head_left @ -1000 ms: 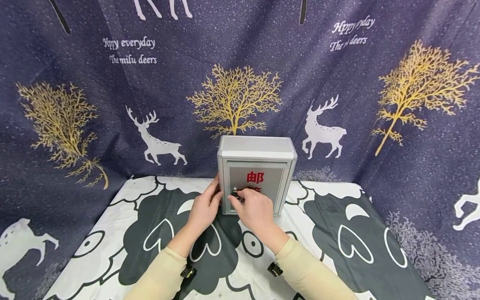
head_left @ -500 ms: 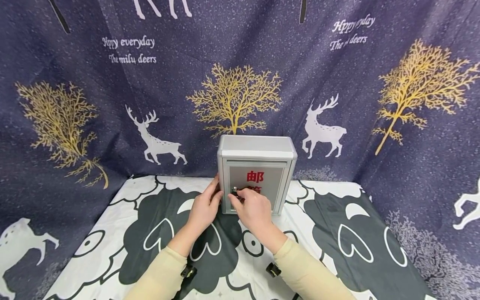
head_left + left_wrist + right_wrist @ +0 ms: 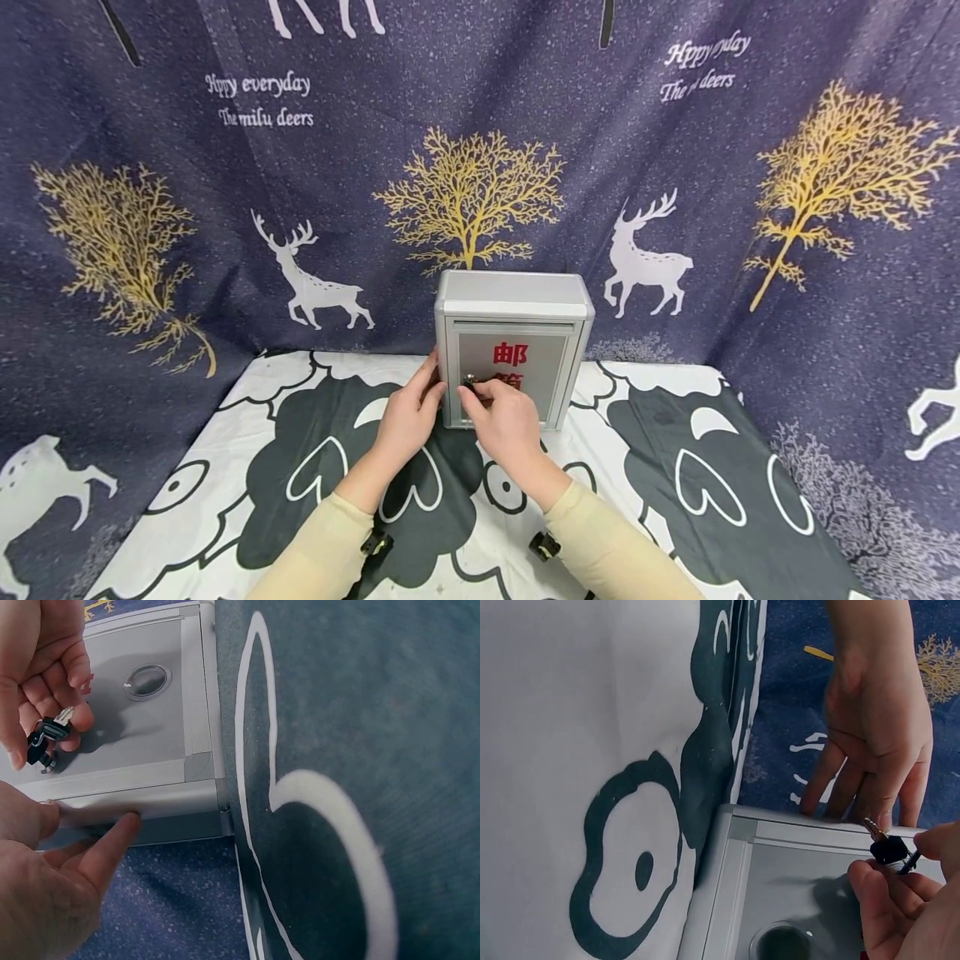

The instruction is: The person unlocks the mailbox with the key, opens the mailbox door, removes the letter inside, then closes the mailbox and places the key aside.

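Note:
A silver-grey metal mailbox (image 3: 512, 296) with red characters on its front door stands upright. My left hand (image 3: 405, 414) steadies it at its left side, fingers straight along the side and thumb at the front edge. At the lock on the left of the door, my right hand (image 3: 507, 423) pinches a key between thumb and curled fingers. In the left wrist view, a ring joins black-headed keys, and one spare key (image 3: 56, 727) hangs with its metal blade outward. The same spare key (image 3: 886, 849) shows beside the right fingertips in the right wrist view. The fingers hide most of the pinched key.
A black-and-white sheep-patterned cloth (image 3: 345, 467) covers the table. Behind the mailbox hangs a dark blue curtain (image 3: 480, 92) printed with white deer and golden trees. A round window (image 3: 148, 681) sits low in the mailbox door.
My right hand turns slightly at the lock, and its wrist and forearm shift a little to the left, uncovering more of the red lettering. The left hand and mailbox stay put.

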Tool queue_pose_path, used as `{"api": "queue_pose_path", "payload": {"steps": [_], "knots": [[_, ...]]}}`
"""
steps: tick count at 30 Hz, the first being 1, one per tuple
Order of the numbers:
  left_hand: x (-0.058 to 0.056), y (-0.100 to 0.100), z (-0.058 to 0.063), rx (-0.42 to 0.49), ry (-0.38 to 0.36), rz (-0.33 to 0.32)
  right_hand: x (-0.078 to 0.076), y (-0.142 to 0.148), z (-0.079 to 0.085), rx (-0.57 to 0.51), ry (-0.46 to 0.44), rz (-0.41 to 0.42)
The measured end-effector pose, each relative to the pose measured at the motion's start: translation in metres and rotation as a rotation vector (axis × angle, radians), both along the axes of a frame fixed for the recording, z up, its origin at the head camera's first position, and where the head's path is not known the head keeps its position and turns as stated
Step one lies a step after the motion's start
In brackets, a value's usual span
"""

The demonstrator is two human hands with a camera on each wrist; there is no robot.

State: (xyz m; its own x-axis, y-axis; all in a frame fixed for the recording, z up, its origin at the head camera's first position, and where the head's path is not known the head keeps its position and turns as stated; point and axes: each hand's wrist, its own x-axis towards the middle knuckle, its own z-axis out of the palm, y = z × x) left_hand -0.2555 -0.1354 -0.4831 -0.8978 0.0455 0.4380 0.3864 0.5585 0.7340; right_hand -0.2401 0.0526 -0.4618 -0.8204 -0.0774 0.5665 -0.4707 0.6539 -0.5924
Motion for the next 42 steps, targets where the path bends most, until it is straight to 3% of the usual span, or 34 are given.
{"api": "queue_pose_path", "payload": {"steps": [12,23,42], "knots": [[-0.0005,-0.0008,-0.0011,0.0,0.005,0.002,0.0002,0.0003,0.0025,-0.148,-0.198,0.023],[-0.0001,0.0001,-0.001,0.001,-0.009,0.013,-0.0001,0.0035,-0.001,-0.281,-0.275,0.112],[-0.0002,0.0007,0.0007,0.001,-0.014,0.02,0.0038,0.0067,0.0013,-0.327,-0.347,0.162]]}}
